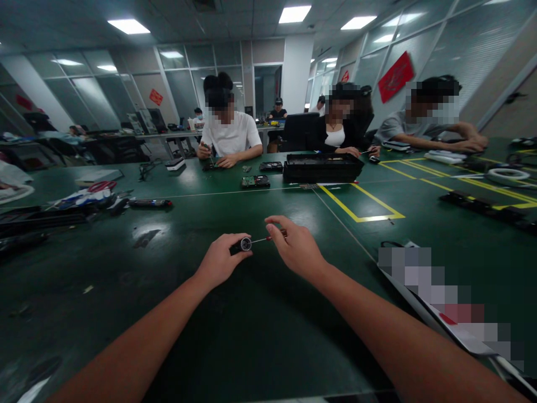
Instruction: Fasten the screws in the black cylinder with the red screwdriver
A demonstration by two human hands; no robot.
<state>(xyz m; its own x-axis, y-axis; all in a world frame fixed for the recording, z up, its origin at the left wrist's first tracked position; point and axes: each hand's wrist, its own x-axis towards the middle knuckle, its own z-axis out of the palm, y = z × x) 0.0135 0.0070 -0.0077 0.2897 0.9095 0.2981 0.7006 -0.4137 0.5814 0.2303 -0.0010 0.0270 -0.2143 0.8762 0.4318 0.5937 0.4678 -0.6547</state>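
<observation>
Near the middle of the green table, my left hand grips a small dark cylindrical part between thumb and fingers, its round, light-rimmed end turned to the right. My right hand holds a thin screwdriver with a reddish handle, mostly hidden by the fingers. The screwdriver's metal shaft points left, and its tip meets the round end of the part. Both hands are just above the tabletop, a short gap apart.
On the green table, a black bin and a circuit-board device lie ahead. Tools and cables lie left; a white-edged object lies right. Several people sit across the table.
</observation>
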